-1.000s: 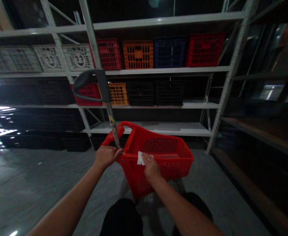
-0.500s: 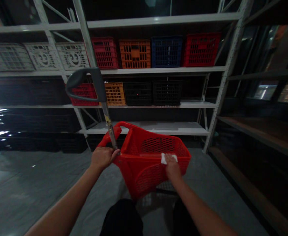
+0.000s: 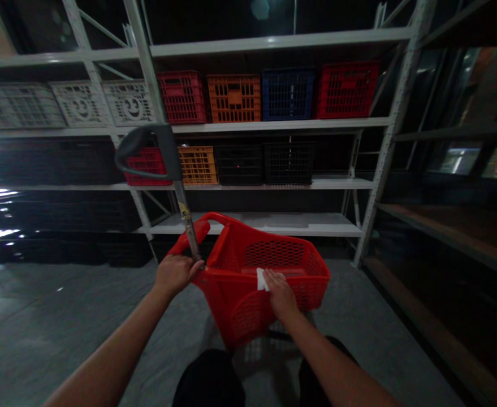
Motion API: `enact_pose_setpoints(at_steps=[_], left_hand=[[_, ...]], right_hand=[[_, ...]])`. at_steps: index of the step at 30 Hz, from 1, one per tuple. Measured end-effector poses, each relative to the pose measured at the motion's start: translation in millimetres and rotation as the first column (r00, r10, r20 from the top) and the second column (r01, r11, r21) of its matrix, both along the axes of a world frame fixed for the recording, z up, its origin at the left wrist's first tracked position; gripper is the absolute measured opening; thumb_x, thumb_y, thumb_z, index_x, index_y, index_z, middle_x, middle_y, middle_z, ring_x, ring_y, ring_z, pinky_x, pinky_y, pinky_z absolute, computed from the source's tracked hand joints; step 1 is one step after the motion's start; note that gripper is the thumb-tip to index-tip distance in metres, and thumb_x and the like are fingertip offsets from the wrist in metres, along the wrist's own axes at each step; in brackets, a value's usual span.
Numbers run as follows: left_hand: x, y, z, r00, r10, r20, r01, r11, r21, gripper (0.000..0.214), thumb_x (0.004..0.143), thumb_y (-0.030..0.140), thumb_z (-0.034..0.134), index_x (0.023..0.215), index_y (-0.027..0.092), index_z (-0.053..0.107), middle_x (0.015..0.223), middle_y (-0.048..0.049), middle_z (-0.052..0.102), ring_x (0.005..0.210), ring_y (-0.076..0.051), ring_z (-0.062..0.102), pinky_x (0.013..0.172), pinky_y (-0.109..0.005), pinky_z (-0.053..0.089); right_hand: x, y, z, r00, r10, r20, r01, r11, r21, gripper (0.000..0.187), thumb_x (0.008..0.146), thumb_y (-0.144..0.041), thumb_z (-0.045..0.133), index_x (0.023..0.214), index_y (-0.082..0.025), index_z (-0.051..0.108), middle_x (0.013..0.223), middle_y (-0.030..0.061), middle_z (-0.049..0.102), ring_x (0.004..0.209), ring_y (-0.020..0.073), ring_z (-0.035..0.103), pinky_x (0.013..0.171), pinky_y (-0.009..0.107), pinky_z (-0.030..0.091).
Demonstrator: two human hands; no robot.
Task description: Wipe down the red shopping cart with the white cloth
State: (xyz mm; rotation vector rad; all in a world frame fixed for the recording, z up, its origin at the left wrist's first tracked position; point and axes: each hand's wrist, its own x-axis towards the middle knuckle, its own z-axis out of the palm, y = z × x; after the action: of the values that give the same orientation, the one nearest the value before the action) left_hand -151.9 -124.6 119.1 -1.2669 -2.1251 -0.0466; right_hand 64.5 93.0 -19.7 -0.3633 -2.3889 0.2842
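- Basket (image 3: pixel 235 305), red: left hand (image 3: pixel 174 274) closed around its handle pole (image 3: pixel 188 226).
- Right hand (image 3: pixel 282 295), fingers curled, presses white cloth (image 3: pixel 260 279) onto near rim; seemingly wiping.
- Further rubbing needs steady bracing.

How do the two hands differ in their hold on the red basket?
The left hand is fisted around the pole at its base; the right hand holds a cloth against the near rim. Left sits at the basket corner, right mid-rim. Both touch the basket.
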Motion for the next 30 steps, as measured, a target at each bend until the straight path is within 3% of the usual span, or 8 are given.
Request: enact_pose_setpoints(at_steps=[4,8,16,20,24,27,30], left_hand=[[-5.0,0.3,-2.0,0.999,-0.031,0.011,0.03,1.0,0.007,0.059,0.085,0.054,0.024,0.064,0.018,0.066,0.068,-0.0099,0.069,0.068,-0.023,0.062,0.067,-0.035,0.04],[-10.3,1.6,-4.2,1.0,-0.013,-0.008,0.012,1.0,-0.007,0.06,0.085,0.055,0.023,0.062,0.02,0.065,0.066,-0.0091,0.068,0.066,-0.023,0.062,0.065,-0.035,0.039],[-8.0,1.7,-2.3,0.999,-0.04,0.0,0.04,0.999,0.016,0.058,0.085,0.054,0.024,0.06,0.018,0.064,0.065,-0.0099,0.068,0.066,-0.024,0.062,0.063,-0.036,0.038],[-8.9,2.5,-3.7,0.999,-0.021,-0.027,0.021,1.0,0.015,0.059,0.085,0.052,0.024,0.06,0.018,0.064,0.065,-0.011,0.068,0.067,-0.026,0.062,0.065,-0.037,0.039],[-10.0,2.8,-3.6,1.0,0.005,-0.026,-0.005,1.0,-0.012,0.058,0.086,0.051,0.024,0.061,0.017,0.064,0.066,-0.0101,0.068,0.068,-0.025,0.062,0.068,-0.037,0.039],[-4.9,1.0,0.3,1.0,-0.013,0.007,0.012,0.999,0.042,0.052,0.086,0.051,0.029,0.072,0.016,0.065,0.076,-0.0113,0.068,0.077,-0.026,0.062,0.075,-0.039,0.039],[13.8,-4.8,-0.1,0.998,-0.066,0.023,0.057,0.955,0.291,0.047,0.082,0.051,0.04,0.103,0.013,0.058,0.11,-0.0171,0.061,0.104,-0.031,0.054,0.09,-0.046,0.035]], right_hand=[[62.4,64.7,-21.2,0.983,-0.173,0.068,0.173,0.985,0.009,0.063,0.07,0.005,0.031,0.129,-0.01,0.046,0.133,0.0104,0.047,0.126,0.0182,0.039,0.107,0.041,0.026],[100.5,105.4,-29.6,0.95,-0.308,0.046,0.311,0.948,-0.063,0.058,0.072,0.003,0.033,0.126,-0.011,0.05,0.131,0.0098,0.05,0.124,0.0174,0.042,0.107,0.036,0.028],[89.0,116.9,-44.6,0.886,-0.449,-0.116,0.413,0.877,-0.247,0.055,0.074,-0.001,0.029,0.122,-0.01,0.054,0.125,0.0121,0.055,0.123,0.0198,0.043,0.102,0.04,0.034],[78.4,99.2,-40.0,0.899,-0.427,-0.093,0.391,0.881,-0.264,0.057,0.07,0.002,0.033,0.123,-0.007,0.053,0.128,0.0151,0.051,0.125,0.0216,0.04,0.104,0.041,0.032],[52.4,47.3,-24.8,0.949,-0.303,-0.087,0.271,0.925,-0.268,0.067,0.065,0.007,0.031,0.125,-0.013,0.051,0.13,0.0095,0.05,0.125,0.0179,0.04,0.105,0.039,0.033],[29.7,-8.9,-8.9,0.993,-0.054,-0.101,0.025,0.963,-0.268,0.068,0.063,0.007,0.031,0.124,-0.014,0.052,0.128,0.0083,0.052,0.122,0.0158,0.044,0.104,0.036,0.035],[23.2,-58.6,3.1,0.97,0.182,-0.164,-0.225,0.925,-0.305,0.069,0.063,0.004,0.032,0.124,-0.018,0.053,0.125,0.0048,0.055,0.116,0.0134,0.05,0.102,0.033,0.038]])
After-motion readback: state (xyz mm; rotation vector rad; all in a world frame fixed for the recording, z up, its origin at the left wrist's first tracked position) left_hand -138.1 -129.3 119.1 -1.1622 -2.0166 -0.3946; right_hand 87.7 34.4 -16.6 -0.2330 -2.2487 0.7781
